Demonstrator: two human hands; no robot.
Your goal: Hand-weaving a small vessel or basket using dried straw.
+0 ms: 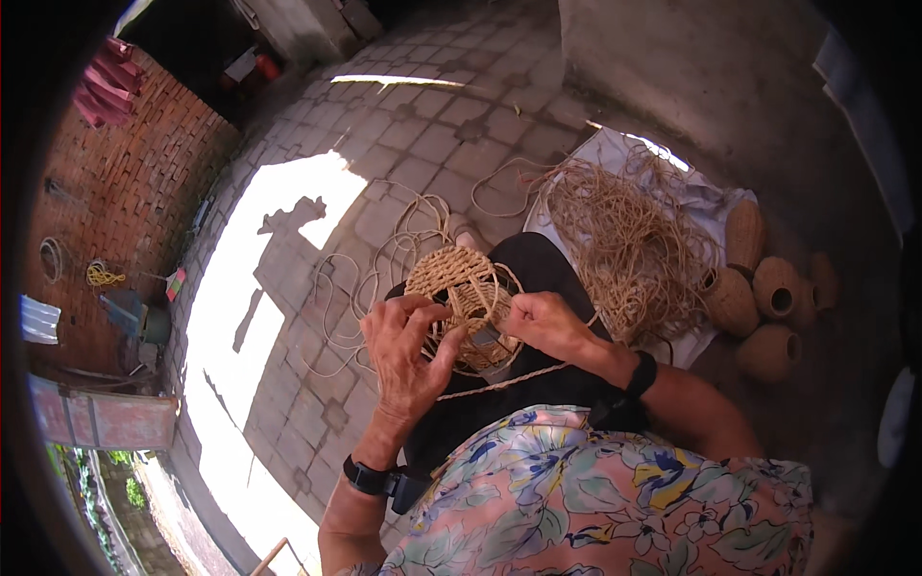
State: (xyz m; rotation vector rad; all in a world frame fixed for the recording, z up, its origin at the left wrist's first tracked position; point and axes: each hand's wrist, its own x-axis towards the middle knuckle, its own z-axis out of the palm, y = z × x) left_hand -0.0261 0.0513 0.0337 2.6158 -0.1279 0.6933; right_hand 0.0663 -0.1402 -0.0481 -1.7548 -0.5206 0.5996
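Observation:
A half-woven basket (pixel 449 270) of tan twisted cord rests on my lap, its rounded woven end facing away from me and an open gap toward my hands. My left hand (pixel 405 348) is at its left side, fingers curled over the near edge and thumb bent beneath them, gripping the weave. On the right, my right hand (pixel 547 324) is closed in a pinch against the basket's edge, where a loop of cord (pixel 506 278) runs to the fingers. Its fingertips are partly hidden. A length of cord (pixel 504 383) crosses my dark trousers below the basket.
Loose cord loops (pixel 336 307) trail over the paving on the left. A tangled heap of cord (pixel 629 230) covers a white sheet (pixel 706 182) at right, beside several finished woven vessels (pixel 768 353). A brick wall (pixel 163 134) stands far left, a plain wall (pixel 672 62) far right.

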